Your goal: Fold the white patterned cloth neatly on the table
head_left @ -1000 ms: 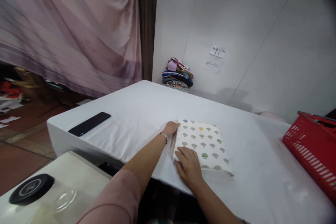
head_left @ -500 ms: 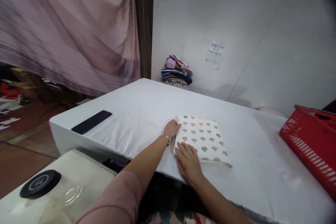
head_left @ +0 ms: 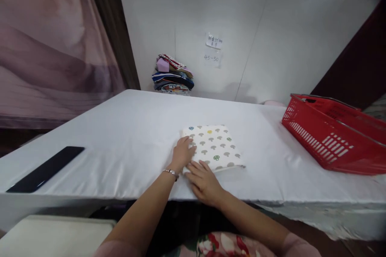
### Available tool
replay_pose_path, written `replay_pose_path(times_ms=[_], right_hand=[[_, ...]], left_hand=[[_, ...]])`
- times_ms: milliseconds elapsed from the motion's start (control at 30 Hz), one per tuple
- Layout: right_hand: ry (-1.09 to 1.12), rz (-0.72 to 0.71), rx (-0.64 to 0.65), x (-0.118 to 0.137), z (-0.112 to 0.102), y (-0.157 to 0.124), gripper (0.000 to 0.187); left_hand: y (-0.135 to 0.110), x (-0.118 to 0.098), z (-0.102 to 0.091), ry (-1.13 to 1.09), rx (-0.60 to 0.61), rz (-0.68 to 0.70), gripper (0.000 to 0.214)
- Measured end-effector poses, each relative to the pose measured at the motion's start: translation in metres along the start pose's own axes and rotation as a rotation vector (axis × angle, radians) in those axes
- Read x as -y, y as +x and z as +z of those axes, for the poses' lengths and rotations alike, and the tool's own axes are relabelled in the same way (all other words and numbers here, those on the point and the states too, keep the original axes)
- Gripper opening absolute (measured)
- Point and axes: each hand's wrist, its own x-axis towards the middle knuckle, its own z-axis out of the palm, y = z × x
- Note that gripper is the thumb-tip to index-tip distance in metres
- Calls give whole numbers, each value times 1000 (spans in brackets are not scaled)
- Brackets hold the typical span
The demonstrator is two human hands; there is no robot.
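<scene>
A folded white cloth with a mushroom print (head_left: 214,146) lies on the white-covered table (head_left: 126,136), near its front edge. My left hand (head_left: 182,153) rests on the cloth's near left corner with its fingers curled over the edge. Just in front of the cloth, my right hand (head_left: 202,180) lies flat on the table with its fingers stretched out, the fingertips touching the near edge. Neither hand lifts the cloth. A bracelet sits on my left wrist.
A red plastic basket (head_left: 328,132) stands at the table's right end. A stack of folded clothes (head_left: 171,74) sits at the back against the wall, under a paper note (head_left: 213,48). A black phone (head_left: 45,168) lies at the front left. A pink curtain (head_left: 45,48) hangs left.
The camera has swung right, so the basket shows more fully and the curtain less. My hands have stayed at the cloth's near left corner; the right hand has slid slightly off it towards me.
</scene>
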Motion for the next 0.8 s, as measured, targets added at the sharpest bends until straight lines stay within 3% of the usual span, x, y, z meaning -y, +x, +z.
replay_pose_path(times_ms=[100, 167, 267, 367, 433, 533, 667, 800], right_hand=[[26, 25, -119, -16, -18, -16, 32], [8, 163, -262, -37, -32, -32, 31], [62, 529, -431, -77, -51, -55, 34], [352, 982, -381, -109, -63, -68, 53], [534, 1153, -323, -121, -67, -70, 67], [671, 1201, -240, -132, -70, -68, 84], [808, 1132, -171, -162, -79, -52, 88], [629, 933, -323, -219, -110, -8, 79]], left_hand=[[1, 10, 5, -56, -33, 12, 32], [1, 13, 7, -83, -62, 15, 31], [0, 12, 7, -118, -96, 1, 29], [0, 12, 7, -169, -103, -18, 28], [1, 14, 7, -212, -97, -51, 28], [2, 20, 4, -261, -75, -89, 29], [3, 21, 0, -234, -24, -106, 31], [0, -5, 6, -45, 26, -11, 31]])
